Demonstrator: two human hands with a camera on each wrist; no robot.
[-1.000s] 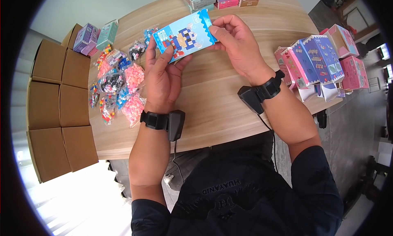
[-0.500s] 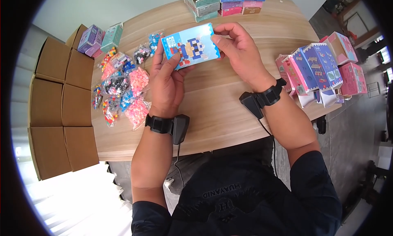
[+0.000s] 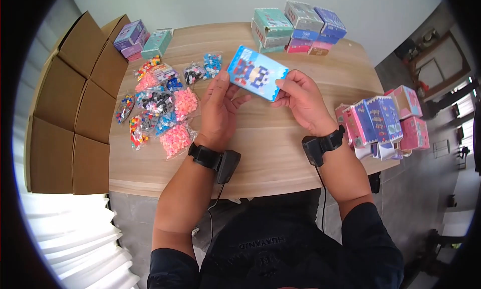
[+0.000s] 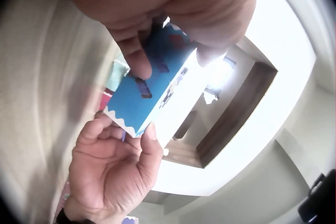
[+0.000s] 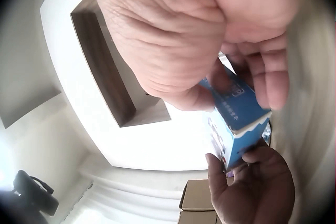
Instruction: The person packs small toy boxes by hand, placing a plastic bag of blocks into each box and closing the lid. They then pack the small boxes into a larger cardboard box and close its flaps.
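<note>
A small blue box (image 3: 258, 72) with a picture of a brick-built figure on its front is held up over the table between both hands. My left hand (image 3: 219, 111) holds its left end, the thumb at the edge and other fingers spread beneath. My right hand (image 3: 306, 102) pinches the opposite end between thumb and fingers. In the left wrist view the box's blue side (image 4: 137, 95) and a brightly lit face show, with the right hand (image 4: 113, 174) at the far end. The right wrist view shows another printed side (image 5: 236, 103) and the left hand (image 5: 257, 187) below it.
Clear bags of colored bricks (image 3: 155, 101) lie left of the hands. Brown cardboard boxes (image 3: 60, 103) line the left edge. Small purple and teal boxes (image 3: 156, 43) stand at the back left, stacked boxes (image 3: 273, 23) at the back, and pink and blue boxes (image 3: 376, 121) at the right.
The blue box has turned: its right end was higher and now slopes downward to the right. Both hands stay on it. The head view has shifted, showing more of the table's back.
</note>
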